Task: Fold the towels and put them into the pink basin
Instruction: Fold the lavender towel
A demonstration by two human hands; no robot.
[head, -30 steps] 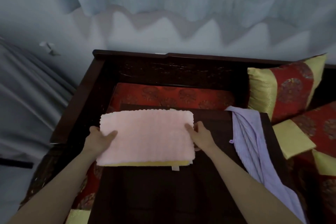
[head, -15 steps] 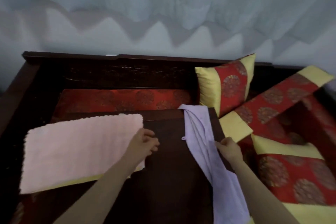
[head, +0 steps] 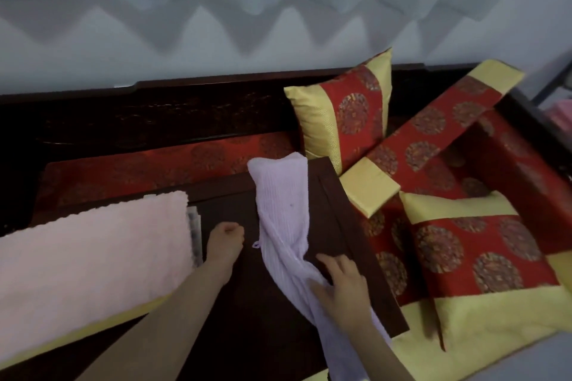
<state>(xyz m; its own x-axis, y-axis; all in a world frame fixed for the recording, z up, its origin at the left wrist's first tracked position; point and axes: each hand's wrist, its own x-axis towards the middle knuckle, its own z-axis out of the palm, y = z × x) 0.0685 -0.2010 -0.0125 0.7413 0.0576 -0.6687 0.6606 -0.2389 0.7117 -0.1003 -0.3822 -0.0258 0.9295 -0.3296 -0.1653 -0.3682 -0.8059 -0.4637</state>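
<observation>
A folded pink towel [head: 89, 260] with a yellow underside lies on the left of the dark wooden low table [head: 247, 318]. A long lilac towel [head: 283, 213] lies crumpled lengthwise across the table's right half, and its near end runs off the bottom of the view. My left hand [head: 224, 244] sits between the two towels with its fingers curled, just left of the lilac towel's small loop and holding nothing. My right hand [head: 342, 284] is on the lilac towel's right edge, thumb on the cloth and fingers over the bunched fold.
Red and yellow patterned cushions [head: 343, 114] lean and lie to the right of the table on a dark wooden bench [head: 154, 120]. A pink shape [head: 561, 114] shows at the far right edge, mostly cut off. A pale curtain hangs behind.
The view has swung right. My left hand let go of the pink towel and moved towards the lilac one. My right hand slid nearer along the lilac towel's right edge.
</observation>
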